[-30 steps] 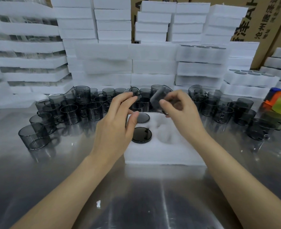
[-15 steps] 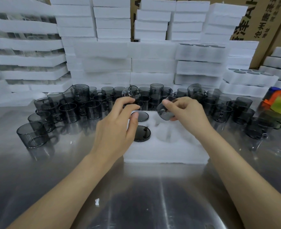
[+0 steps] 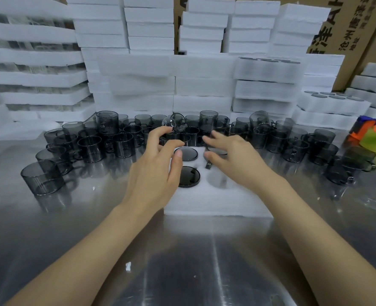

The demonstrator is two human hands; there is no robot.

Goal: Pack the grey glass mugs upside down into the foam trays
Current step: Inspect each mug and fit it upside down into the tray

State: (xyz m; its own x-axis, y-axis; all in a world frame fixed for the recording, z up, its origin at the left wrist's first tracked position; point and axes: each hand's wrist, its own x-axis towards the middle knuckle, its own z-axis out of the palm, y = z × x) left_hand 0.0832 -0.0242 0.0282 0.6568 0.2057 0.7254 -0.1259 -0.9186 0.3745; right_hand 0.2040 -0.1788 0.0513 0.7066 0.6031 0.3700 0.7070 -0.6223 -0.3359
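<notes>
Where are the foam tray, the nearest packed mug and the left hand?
foam tray (image 3: pixel 218 204): head view, front wall.
nearest packed mug (image 3: pixel 188 176): head view, upturned base.
left hand (image 3: pixel 154 171): head view, back of the hand.

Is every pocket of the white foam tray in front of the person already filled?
No, the near right pocket of the white foam tray shows only bare foam, with nothing in it.
</notes>
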